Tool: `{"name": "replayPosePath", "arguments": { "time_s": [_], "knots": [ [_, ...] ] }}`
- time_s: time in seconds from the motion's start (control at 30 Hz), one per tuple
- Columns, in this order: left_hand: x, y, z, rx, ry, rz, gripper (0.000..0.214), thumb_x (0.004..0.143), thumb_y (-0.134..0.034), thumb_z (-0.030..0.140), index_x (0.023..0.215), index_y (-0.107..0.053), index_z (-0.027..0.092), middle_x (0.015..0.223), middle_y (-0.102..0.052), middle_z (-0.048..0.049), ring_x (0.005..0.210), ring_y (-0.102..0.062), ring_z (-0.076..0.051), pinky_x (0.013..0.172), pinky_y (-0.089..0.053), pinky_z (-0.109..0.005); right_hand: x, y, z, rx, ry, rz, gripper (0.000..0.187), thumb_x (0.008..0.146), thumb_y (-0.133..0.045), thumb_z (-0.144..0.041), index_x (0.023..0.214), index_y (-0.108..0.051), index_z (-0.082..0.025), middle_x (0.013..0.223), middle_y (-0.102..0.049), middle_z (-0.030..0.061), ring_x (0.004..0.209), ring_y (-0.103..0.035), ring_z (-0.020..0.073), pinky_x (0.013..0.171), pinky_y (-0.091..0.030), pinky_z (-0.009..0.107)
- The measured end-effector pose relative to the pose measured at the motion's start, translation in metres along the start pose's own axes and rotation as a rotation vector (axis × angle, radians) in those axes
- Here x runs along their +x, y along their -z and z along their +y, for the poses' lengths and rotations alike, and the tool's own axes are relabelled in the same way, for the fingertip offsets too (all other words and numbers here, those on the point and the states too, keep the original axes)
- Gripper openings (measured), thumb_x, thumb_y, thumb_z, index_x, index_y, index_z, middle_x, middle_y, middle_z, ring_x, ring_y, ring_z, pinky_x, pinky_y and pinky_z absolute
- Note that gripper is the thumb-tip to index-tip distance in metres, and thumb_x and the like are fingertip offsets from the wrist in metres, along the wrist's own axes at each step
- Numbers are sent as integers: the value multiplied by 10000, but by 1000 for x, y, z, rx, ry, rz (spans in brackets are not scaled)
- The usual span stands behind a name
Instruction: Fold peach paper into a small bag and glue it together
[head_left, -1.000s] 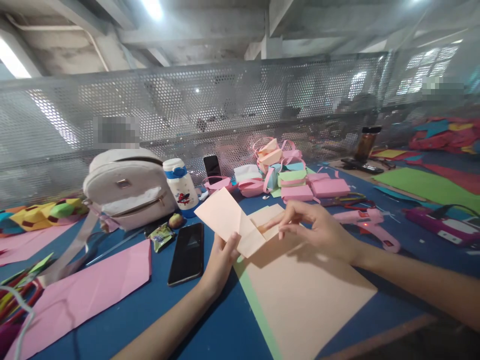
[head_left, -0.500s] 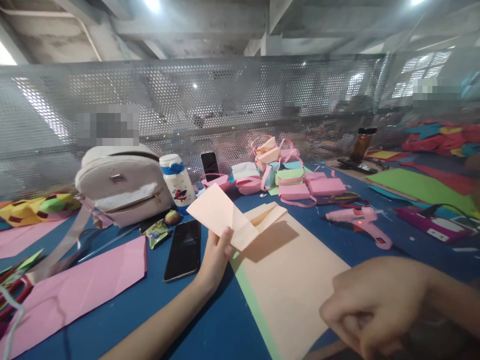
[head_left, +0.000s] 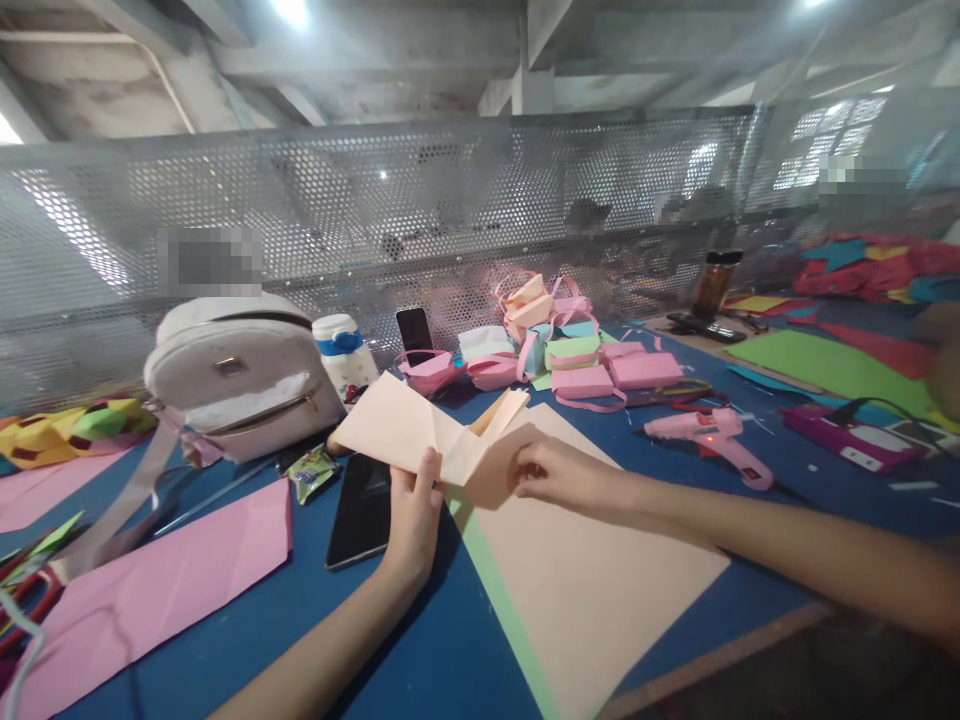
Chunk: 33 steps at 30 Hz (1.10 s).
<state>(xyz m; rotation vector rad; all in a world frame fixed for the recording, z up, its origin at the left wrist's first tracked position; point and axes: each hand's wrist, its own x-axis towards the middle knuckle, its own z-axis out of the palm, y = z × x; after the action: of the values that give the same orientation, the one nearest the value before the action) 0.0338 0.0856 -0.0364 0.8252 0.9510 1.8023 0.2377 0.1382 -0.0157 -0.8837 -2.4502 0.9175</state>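
Here our left grip [head_left: 412,512] pinches folded peach paper [head_left: 401,425]; whether our right grip [head_left: 551,475], curled nearby, holds anything, we cannot tell.

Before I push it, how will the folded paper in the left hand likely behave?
The folded paper is probably light, as the left hand pinches it near one edge. It juts out leftward without sagging, so seems fairly stiff. Its flap looks thin and may crease.

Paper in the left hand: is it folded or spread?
Folded: the paper is creased, with a flap angled up at its right.
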Motion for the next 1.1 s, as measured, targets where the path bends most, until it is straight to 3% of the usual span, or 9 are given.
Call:
{"name": "replayPosePath", "arguments": {
  "time_s": [0.17, 0.27, 0.43, 0.6, 0.87, 1.0, 1.1],
  "knots": [
    [1, 0, 0, 14, 16, -13, 501, 812, -738, 461, 1235, -571, 252, 1310, -635, -77, 1249, -580, -249, 971, -510, -325, 9, -6, -3, -60, 48, -8, 120, 826, -584, -94, 859, -695, -125, 922, -706, 64, 866, -623, 175, 777, -436, 269],
    [1, 1, -1, 28, 19, -19, 494, 822, -729, 459, 1239, -567, 250, 1308, -635, -80, 1247, -581, -250, 981, -503, -329, -1, 0, -14, -84, 36, -22, 116, 886, -560, -151, 863, -671, -122, 915, -685, 71, 836, -601, 173, 738, -420, 270],
    [1, 2, -4, 16, 12, -21, 443, 842, -714, 442, 1208, -563, 244, 1263, -655, -77, 1206, -613, -231, 948, -523, -306, -38, 17, -40, 31, 43, -276, 123, 909, -535, -156, 825, -624, -151, 820, -634, 14, 717, -560, 129, 629, -393, 224],
    [0, 0, -3, 2, 25, -28, 451, 816, -742, 430, 1194, -577, 249, 1254, -657, -64, 1175, -628, -214, 895, -536, -273, -61, 10, -40, -66, 37, -181, 94, 890, -575, -112, 822, -612, -165, 858, -614, 9, 794, -563, 144, 704, -395, 244],
    [-2, -1, -1, 15, 28, -38, 439, 782, -770, 453, 1128, -604, 241, 1116, -689, -36, 1120, -650, -203, 882, -537, -277, -62, -9, -41, -250, 79, -163, 138, 889, -548, -66, 809, -541, -177, 815, -591, 0, 756, -551, 144, 672, -368, 245],
    [-2, 1, -2, 11, 39, -43, 411, 799, -757, 452, 1114, -602, 237, 1109, -686, -27, 1078, -662, -189, 833, -545, -254, -62, -4, -42, -201, 75, -162, 172, 854, -521, -29, 931, -550, -180, 846, -607, -7, 713, -545, 128, 637, -366, 237],
    [-1, 1, -2, 5, 38, -52, 442, 804, -753, 450, 1157, -590, 241, 1148, -682, -38, 1104, -654, -196, 852, -546, -263, -60, 7, -41, -154, 109, -196, 204, 932, -449, -62, 1042, -579, -174, 998, -608, 37, 886, -586, 149, 775, -421, 252]
  ]
}}
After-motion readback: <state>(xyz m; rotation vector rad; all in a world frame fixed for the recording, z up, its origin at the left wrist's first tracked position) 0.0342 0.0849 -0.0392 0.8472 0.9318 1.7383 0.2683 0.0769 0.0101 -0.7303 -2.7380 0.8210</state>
